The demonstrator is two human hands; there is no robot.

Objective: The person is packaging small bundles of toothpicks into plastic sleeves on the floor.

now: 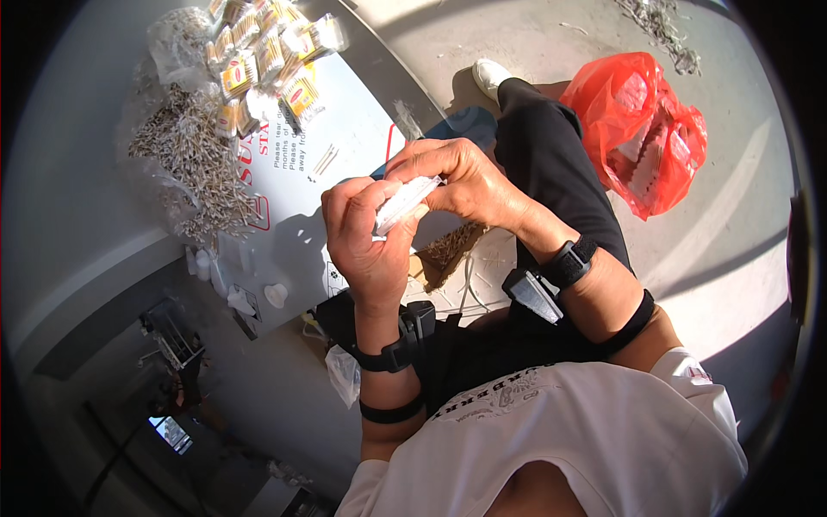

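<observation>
Between my two hands is a small white plastic packet [405,205], held tilted above the near right part of the table. My left hand [366,237] is closed round its left end, thumb against the near side. The fingers of my right hand [472,185] pinch its far right end. What the packet contains is not clear. Two or so loose cotton swabs [325,160] lie on the printed white sheet [357,112] beyond my left hand. Farther left sits a big heap of loose cotton swabs [185,164], partly in clear plastic.
Filled packets with yellow labels [267,65] are piled at the table's far end. A cardboard box of sticks [448,256] is below my right hand. On the floor at right stands a red plastic bag [642,129]. Small white bottles [202,264] stand by the table's left edge.
</observation>
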